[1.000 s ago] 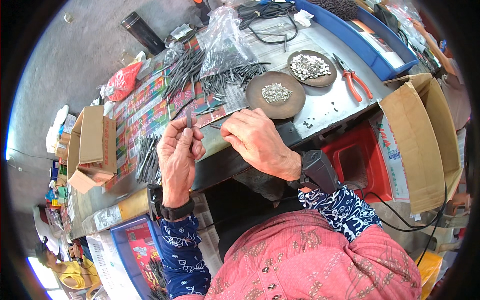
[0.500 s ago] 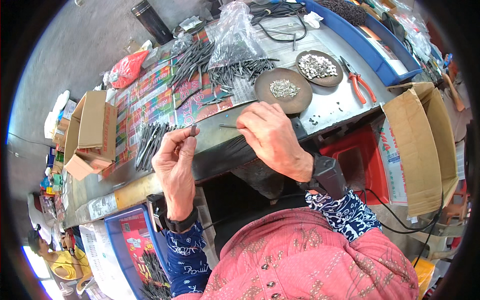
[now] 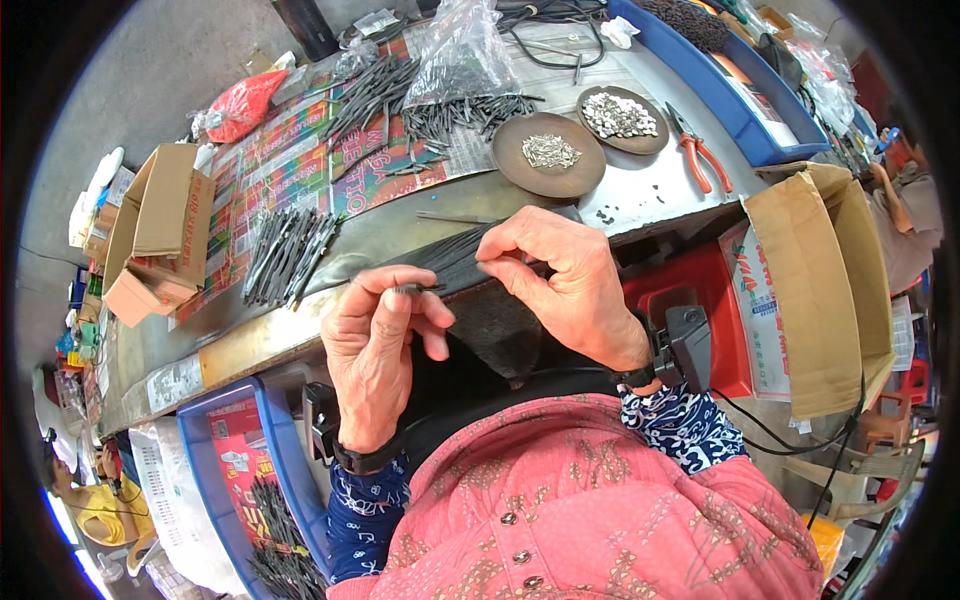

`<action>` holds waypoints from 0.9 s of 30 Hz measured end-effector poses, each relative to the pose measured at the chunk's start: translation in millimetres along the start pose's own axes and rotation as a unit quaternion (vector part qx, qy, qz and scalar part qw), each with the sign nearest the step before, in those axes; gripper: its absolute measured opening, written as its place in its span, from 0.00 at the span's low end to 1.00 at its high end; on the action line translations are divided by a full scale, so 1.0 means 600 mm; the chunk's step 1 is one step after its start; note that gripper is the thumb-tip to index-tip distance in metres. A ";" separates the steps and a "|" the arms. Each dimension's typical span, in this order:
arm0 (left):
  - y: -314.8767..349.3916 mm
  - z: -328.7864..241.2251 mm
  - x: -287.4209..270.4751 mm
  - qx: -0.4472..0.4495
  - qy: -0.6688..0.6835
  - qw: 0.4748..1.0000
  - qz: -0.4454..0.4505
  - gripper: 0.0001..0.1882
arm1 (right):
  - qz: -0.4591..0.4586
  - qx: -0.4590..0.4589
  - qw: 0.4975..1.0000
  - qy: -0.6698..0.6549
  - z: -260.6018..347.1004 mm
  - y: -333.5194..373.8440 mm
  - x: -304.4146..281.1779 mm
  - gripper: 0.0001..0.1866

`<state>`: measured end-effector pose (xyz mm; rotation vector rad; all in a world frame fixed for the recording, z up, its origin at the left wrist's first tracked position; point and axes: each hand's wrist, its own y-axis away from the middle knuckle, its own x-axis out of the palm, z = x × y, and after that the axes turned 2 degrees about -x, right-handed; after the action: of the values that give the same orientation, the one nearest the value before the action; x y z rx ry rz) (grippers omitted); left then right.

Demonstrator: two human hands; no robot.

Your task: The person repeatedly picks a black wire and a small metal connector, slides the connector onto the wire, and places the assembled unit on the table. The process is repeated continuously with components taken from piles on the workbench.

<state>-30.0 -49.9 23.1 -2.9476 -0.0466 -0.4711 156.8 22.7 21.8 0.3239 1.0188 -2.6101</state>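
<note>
Black strip (image 3: 418, 288), in the head view, is pinched in the grip of the left hand (image 3: 375, 335) by the bench's (image 3: 385, 232) near edge; whether the right hand (image 3: 565, 270) clamps anything, I cannot tell. Printed letters cross the colourful sheet (image 3: 285, 175) and mark the left carton (image 3: 160, 215).

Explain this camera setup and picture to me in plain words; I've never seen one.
No robot works here: you see a person's own left hand and right hand. A wide fisheye camera on the head looks down, so straight edges bend. On the table lie a bundle of dark strips, a plate of silvery pieces, a smaller plate of pale pieces and red-handled pliers. The left hand pinches a small dark piece; whether the right holds anything, I cannot tell.
</note>
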 end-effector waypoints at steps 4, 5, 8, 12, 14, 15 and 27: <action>0.013 0.006 0.013 -0.008 0.095 0.995 0.038 0.12 | 0.001 -0.004 1.000 -0.017 0.014 0.007 -0.001 0.06; 0.015 0.007 0.014 -0.019 0.094 0.995 0.030 0.10 | -0.002 -0.010 1.000 -0.021 0.017 0.008 -0.001 0.06; 0.020 0.014 0.018 -0.039 0.088 0.995 0.015 0.05 | -0.011 -0.025 0.999 -0.031 0.025 0.011 0.003 0.07; 0.031 0.020 0.026 -0.052 0.110 0.993 0.002 0.13 | -0.003 -0.003 0.999 -0.034 0.035 0.015 0.006 0.08; 0.036 0.022 0.032 -0.060 0.113 0.992 -0.004 0.15 | 0.003 0.015 0.999 -0.038 0.038 0.018 0.006 0.09; 0.038 0.023 0.033 -0.067 0.115 0.991 -0.011 0.16 | 0.004 0.022 0.999 -0.041 0.039 0.018 0.006 0.09; 0.048 0.029 0.042 -0.083 0.105 0.991 -0.008 0.16 | -0.020 0.045 0.996 -0.076 0.033 0.023 0.016 0.08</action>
<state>0.9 -75.7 10.4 -3.0407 -0.0076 -0.8239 151.5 -2.8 24.4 0.1231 0.8672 -2.6749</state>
